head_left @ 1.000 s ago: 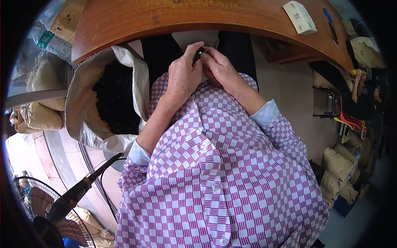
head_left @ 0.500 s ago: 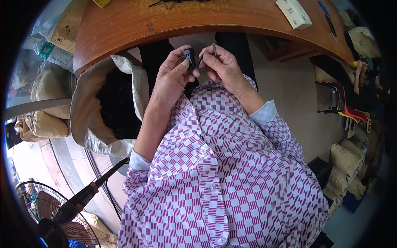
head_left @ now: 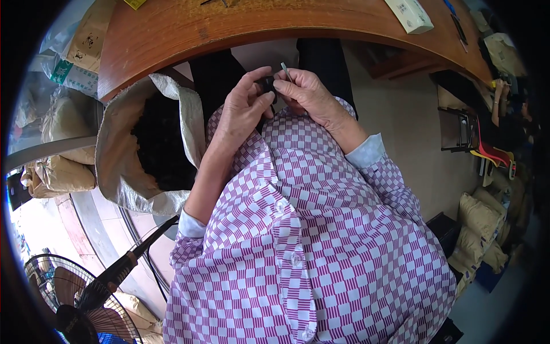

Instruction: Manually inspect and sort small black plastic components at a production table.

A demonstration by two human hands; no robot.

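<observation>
Over my lap, just in front of the table edge, my left hand [head_left: 243,109] pinches a small black plastic part [head_left: 267,86]. My fingers cover most of that part, so its exact kind is unclear. Close beside it, my right hand [head_left: 312,96] is closed around a thin grey metal tool [head_left: 285,70] whose flat end sticks up past the thumb. The tool's other end is hidden by the fingers and the black part. To the left stands an open white woven sack [head_left: 114,166] filled with many black pieces [head_left: 163,143].
A brown wooden table [head_left: 240,26] spans the far side, with a tissue pack [head_left: 409,14] on its right. At lower left is a fan [head_left: 74,304]. Stuffed bags [head_left: 66,172] line the left; a red chair [head_left: 492,152] and another person's arm [head_left: 497,103] are at right.
The black part has turned in my left fingers, so its ridged side no longer shows. The tool in my right hand now leans left, and its end shows more.
</observation>
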